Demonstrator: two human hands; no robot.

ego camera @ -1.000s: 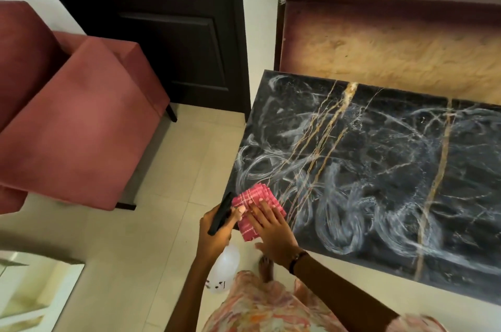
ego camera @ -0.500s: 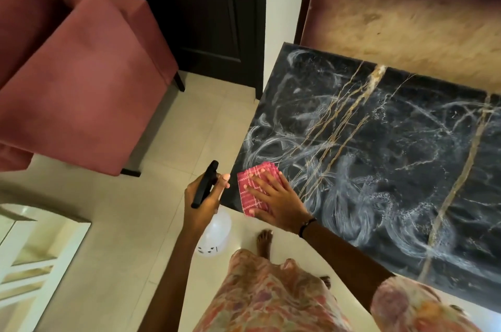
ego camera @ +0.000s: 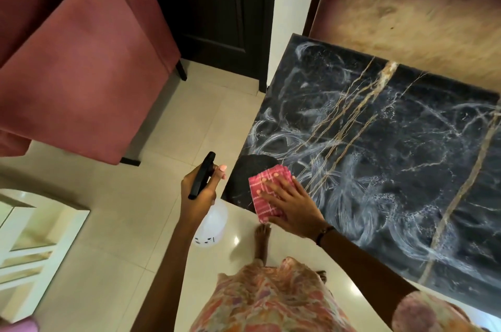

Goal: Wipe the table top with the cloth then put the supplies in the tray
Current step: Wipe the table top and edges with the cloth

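Nearest the viewer, a floral garment (ego camera: pixel 271 302) fills the bottom of the view, with a bare foot (ego camera: pixel 262 239) on the pale tiled floor (ego camera: pixel 116 236) just beyond it. The left hand (ego camera: pixel 199 190) hangs off the table's near left corner, fingers curled tight around the neck of a spray bottle (ego camera: pixel 210 223). The bottle's clear body hangs down toward the floor, while its black trigger head (ego camera: pixel 202 174) runs up and away, pointing to the far right.

Just right of it, the right hand (ego camera: pixel 291 209) lies flat, palm down, fingers spread and straight, pressing the cloth (ego camera: pixel 267 193) onto the table top (ego camera: pixel 393 155) rather than gripping it. The forearm comes in from the near right, a dark band at the wrist. The cloth is pink with a pale check, folded into a rectangle whose long axis runs near to far; it sits at the table's near left corner, its near end overhanging the edge.

The black marbled top carries white swirled smears, except for a dark cleared patch beside the cloth. Farther left stands a red armchair (ego camera: pixel 81 74), with a dark door (ego camera: pixel 211 6) behind and a wooden panel (ego camera: pixel 406 11) at the far right.
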